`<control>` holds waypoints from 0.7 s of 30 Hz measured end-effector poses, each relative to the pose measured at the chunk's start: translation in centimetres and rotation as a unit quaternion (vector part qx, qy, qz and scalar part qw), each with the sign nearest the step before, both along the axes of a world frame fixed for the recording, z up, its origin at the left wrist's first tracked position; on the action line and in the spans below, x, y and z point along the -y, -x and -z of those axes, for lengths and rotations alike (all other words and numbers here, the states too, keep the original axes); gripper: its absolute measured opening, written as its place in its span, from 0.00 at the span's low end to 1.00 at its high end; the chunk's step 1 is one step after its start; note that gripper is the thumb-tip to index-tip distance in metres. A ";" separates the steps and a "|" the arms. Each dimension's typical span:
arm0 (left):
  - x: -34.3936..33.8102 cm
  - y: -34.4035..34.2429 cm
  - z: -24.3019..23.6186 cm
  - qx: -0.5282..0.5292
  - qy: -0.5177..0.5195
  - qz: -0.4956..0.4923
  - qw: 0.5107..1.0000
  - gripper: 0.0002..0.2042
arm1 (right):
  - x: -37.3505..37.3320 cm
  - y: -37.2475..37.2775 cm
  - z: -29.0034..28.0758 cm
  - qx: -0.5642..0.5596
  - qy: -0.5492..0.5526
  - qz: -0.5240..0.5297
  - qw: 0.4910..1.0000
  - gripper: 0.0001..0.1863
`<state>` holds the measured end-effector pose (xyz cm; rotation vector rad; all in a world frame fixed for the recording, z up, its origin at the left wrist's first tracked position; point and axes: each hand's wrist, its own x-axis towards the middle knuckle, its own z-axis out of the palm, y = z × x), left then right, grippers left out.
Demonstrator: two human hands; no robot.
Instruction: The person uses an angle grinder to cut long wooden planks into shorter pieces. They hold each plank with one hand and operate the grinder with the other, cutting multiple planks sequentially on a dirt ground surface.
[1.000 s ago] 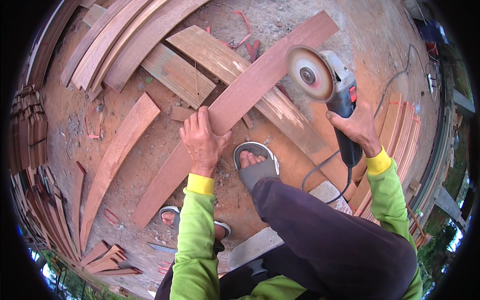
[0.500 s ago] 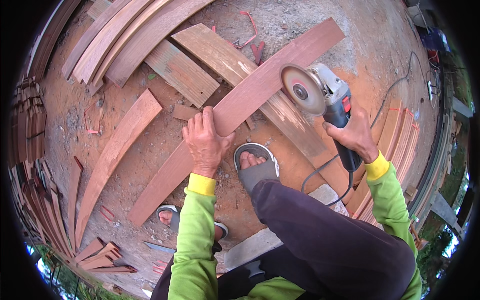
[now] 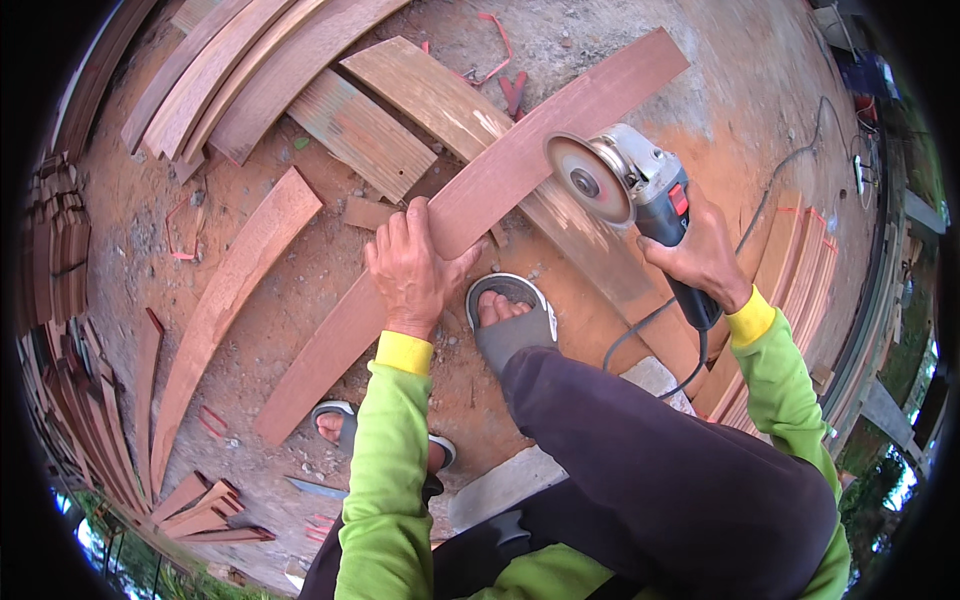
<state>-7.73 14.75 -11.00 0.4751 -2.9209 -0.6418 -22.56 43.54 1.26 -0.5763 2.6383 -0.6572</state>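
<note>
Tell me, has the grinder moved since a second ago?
Yes. The angle grinder in the right hand came down toward the long curved plank, its disc now at the plank's edge.

Dirt ground (image 3: pixel 300 300) (reddish) bears curved planks (image 3: pixel 225 290), offcuts (image 3: pixel 200 510).

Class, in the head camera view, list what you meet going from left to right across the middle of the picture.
Stack of wood strips → curved loose plank → left hand on the long reddish plank → sandalled foot → angle grinder disc → right hand → curved planks at the right.
</note>
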 end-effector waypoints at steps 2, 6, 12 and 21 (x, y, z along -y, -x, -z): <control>-0.2 0.3 -0.1 -0.011 0.020 0.003 1.000 0.42 | 0.3 0.0 -0.3 0.012 -0.005 0.005 1.000 0.30; -0.2 0.3 0.1 -0.009 0.035 0.006 0.999 0.41 | 0.1 0.0 -0.1 0.003 -0.021 -0.008 1.000 0.31; -0.2 0.3 0.1 -0.009 0.034 0.007 0.999 0.41 | -0.2 -0.1 0.0 0.004 -0.037 -0.006 0.999 0.32; -0.2 0.3 -0.1 -0.007 0.038 0.002 0.999 0.40 | 0.0 -0.2 0.0 0.007 -0.055 -0.010 0.998 0.32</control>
